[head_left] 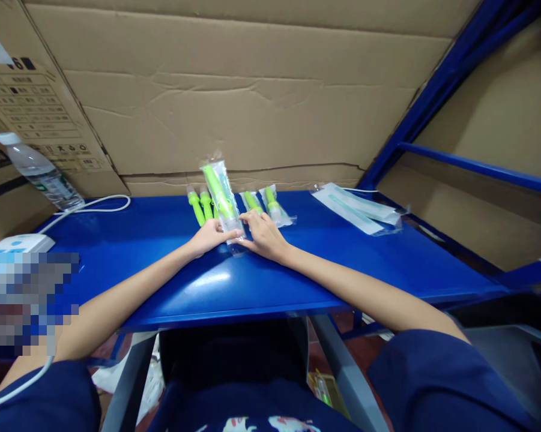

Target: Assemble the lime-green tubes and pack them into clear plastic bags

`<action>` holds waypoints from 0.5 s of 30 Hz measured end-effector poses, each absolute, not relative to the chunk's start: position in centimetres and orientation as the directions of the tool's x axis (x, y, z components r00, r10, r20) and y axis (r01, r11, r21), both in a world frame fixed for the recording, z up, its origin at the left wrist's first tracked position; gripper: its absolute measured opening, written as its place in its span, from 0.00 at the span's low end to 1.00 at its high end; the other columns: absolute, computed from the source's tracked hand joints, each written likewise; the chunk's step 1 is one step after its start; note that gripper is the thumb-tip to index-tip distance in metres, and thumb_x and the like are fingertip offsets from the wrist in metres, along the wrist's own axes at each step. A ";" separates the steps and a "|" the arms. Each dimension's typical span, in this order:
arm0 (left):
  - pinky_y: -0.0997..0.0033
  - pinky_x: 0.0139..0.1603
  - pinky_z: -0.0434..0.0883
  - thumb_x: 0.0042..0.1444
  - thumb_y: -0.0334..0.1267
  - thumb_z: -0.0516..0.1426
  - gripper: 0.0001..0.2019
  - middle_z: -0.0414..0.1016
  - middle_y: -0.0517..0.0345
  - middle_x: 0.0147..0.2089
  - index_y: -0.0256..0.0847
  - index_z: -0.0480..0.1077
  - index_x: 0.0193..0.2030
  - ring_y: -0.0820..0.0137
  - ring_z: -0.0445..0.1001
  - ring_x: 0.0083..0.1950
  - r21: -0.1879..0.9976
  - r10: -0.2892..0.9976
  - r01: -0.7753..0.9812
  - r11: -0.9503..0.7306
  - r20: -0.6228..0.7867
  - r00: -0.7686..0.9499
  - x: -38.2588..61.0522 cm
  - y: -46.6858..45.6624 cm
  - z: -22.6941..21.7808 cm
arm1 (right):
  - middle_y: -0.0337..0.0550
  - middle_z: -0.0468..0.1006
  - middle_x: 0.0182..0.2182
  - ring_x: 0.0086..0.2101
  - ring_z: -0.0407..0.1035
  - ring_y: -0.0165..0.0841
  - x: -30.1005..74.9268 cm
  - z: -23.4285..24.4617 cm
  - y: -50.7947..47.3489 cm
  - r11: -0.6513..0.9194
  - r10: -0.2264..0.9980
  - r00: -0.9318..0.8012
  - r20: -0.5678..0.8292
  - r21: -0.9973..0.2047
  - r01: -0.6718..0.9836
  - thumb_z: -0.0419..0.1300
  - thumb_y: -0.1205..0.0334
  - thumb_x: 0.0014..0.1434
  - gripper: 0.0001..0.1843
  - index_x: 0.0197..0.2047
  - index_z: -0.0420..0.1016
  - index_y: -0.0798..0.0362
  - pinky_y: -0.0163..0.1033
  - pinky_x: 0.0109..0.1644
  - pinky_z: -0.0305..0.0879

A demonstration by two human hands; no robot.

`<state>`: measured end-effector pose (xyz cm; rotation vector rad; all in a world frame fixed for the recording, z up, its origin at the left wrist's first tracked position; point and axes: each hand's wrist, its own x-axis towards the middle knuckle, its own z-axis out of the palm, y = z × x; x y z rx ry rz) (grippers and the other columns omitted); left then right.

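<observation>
A clear plastic bag with a bright green stick-shaped thing inside (219, 189) stands tilted above the middle of the table. The green thing has a clear, wider lower end, and its exact kind cannot be made out. My left hand (206, 237) is closed on the bag's lower left side, thumb across the front. With fingers bent, my right hand (266, 235) pinches the lower right edge. Left of the bag lie loose green sticks (194, 204) with clear ends, partly hidden. Behind my right hand are two more bagged green sticks (272, 201).
Flat clear bags with white and pale green strips (353, 207) lie on the blue table (270, 294) at right. At left, a water bottle (45, 177) leans near a white cable (112, 201) and a white box (22, 243). Cardboard (252, 90) walls the back; blue frame bars (414, 114) stand right.
</observation>
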<state>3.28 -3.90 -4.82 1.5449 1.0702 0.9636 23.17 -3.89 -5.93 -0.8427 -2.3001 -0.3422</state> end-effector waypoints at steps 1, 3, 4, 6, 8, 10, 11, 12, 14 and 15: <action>0.65 0.37 0.74 0.45 0.43 0.72 0.16 0.80 0.49 0.30 0.32 0.79 0.33 0.60 0.78 0.34 0.976 0.953 0.178 -0.124 0.068 0.294 3.3 -3.9 -4.8 | 0.58 0.76 0.46 0.45 0.70 0.46 23.0 -6.0 -4.0 0.755 0.490 -0.579 0.652 0.015 0.655 0.56 0.46 0.68 0.24 0.56 0.68 0.58 0.46 0.45 0.62; 0.64 0.38 0.74 0.43 0.42 0.73 0.15 0.77 0.51 0.26 0.33 0.77 0.29 0.59 0.78 0.33 0.981 0.962 0.169 -0.094 0.046 0.270 3.3 -3.9 -4.5 | 0.59 0.75 0.49 0.49 0.70 0.48 22.9 -6.0 -4.1 0.753 0.505 -0.584 0.635 0.006 0.658 0.58 0.48 0.67 0.26 0.59 0.67 0.58 0.48 0.47 0.63; 0.63 0.38 0.75 0.42 0.40 0.74 0.14 0.76 0.51 0.25 0.33 0.76 0.27 0.59 0.78 0.34 0.987 0.966 0.144 -0.069 0.029 0.258 3.3 -3.9 -4.3 | 0.60 0.74 0.50 0.50 0.69 0.48 22.9 -5.9 -4.0 0.755 0.507 -0.586 0.632 0.001 0.656 0.58 0.49 0.67 0.26 0.60 0.66 0.59 0.48 0.48 0.64; 0.62 0.41 0.76 0.40 0.37 0.74 0.14 0.76 0.50 0.25 0.33 0.76 0.27 0.57 0.79 0.35 0.999 0.969 0.054 -0.002 -0.011 0.246 3.4 -3.8 -4.0 | 0.60 0.74 0.51 0.52 0.69 0.49 23.1 -5.7 -3.9 0.764 0.501 -0.583 0.640 -0.010 0.646 0.58 0.50 0.67 0.26 0.60 0.66 0.59 0.49 0.50 0.65; 0.60 0.44 0.77 0.41 0.36 0.74 0.14 0.79 0.47 0.29 0.32 0.77 0.31 0.56 0.80 0.38 0.997 0.969 -0.052 0.060 -0.046 0.244 3.4 -3.6 -3.8 | 0.60 0.73 0.52 0.53 0.69 0.49 23.4 -5.4 -3.6 0.785 0.477 -0.586 0.655 -0.017 0.620 0.58 0.47 0.67 0.27 0.60 0.66 0.57 0.50 0.52 0.65; 0.61 0.47 0.78 0.43 0.35 0.73 0.14 0.81 0.44 0.35 0.31 0.78 0.35 0.57 0.81 0.40 0.987 0.968 -0.126 0.104 -0.072 0.239 3.2 -3.3 -3.6 | 0.59 0.73 0.53 0.53 0.69 0.49 24.0 -5.0 -3.3 0.823 0.426 -0.623 0.656 0.004 0.567 0.57 0.40 0.65 0.31 0.60 0.67 0.55 0.51 0.53 0.66; 0.62 0.48 0.78 0.43 0.35 0.73 0.14 0.82 0.43 0.37 0.31 0.78 0.35 0.58 0.81 0.41 0.982 0.969 -0.148 0.120 -0.084 0.231 3.1 -3.1 -3.6 | 0.59 0.74 0.52 0.53 0.69 0.49 24.2 -4.8 -3.2 0.845 0.392 -0.652 0.650 0.026 0.534 0.57 0.37 0.64 0.34 0.60 0.67 0.55 0.52 0.53 0.67; 0.62 0.48 0.79 0.44 0.34 0.72 0.13 0.82 0.43 0.38 0.31 0.78 0.36 0.60 0.81 0.41 0.977 0.970 -0.166 0.134 -0.095 0.225 3.0 -3.0 -3.5 | 0.59 0.74 0.52 0.52 0.70 0.49 24.5 -4.7 -3.1 0.864 0.355 -0.681 0.640 0.052 0.500 0.58 0.34 0.62 0.36 0.60 0.68 0.56 0.52 0.53 0.67; 0.63 0.48 0.79 0.46 0.33 0.71 0.12 0.83 0.43 0.39 0.32 0.78 0.36 0.61 0.82 0.40 0.969 0.969 -0.193 0.152 -0.107 0.222 2.7 -2.7 -3.4 | 0.58 0.74 0.51 0.49 0.72 0.47 24.7 -4.5 -3.0 0.886 0.299 -0.725 0.621 0.101 0.452 0.57 0.33 0.61 0.36 0.58 0.70 0.56 0.50 0.51 0.68; 0.63 0.48 0.79 0.46 0.33 0.71 0.12 0.83 0.44 0.38 0.32 0.78 0.36 0.62 0.82 0.40 0.967 0.969 -0.201 0.154 -0.108 0.224 2.6 -2.6 -3.4 | 0.57 0.75 0.50 0.47 0.73 0.45 24.8 -4.5 -3.0 0.888 0.287 -0.735 0.614 0.118 0.445 0.57 0.36 0.64 0.32 0.56 0.71 0.55 0.49 0.49 0.69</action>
